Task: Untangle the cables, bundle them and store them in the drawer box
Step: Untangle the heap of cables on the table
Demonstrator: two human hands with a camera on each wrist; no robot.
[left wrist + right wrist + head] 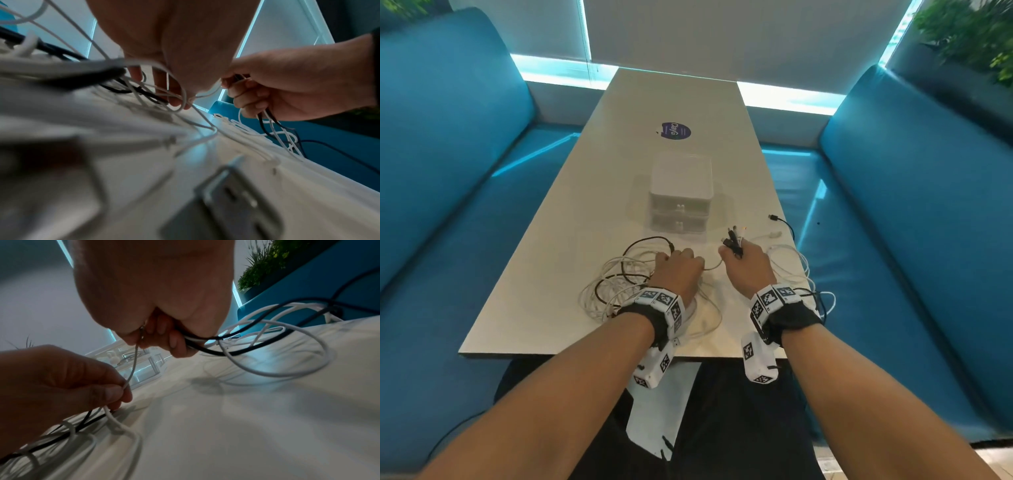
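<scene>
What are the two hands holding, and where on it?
The right hand grips several black and white cables near their plug ends. The left hand pinches one white cable partway along, thumb against fingertip.

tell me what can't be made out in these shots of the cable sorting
- Head view: how many cables the tangle holds; loops overlap and the left hand covers part.
- Head view: contents of the drawer box; its fronts are too small and hazy.
- Head view: plug types in the right hand; too small.
- Left wrist view: the grey thing at the bottom; blurred.
- Right wrist view: where the white cable ends; fingers hide it.
</scene>
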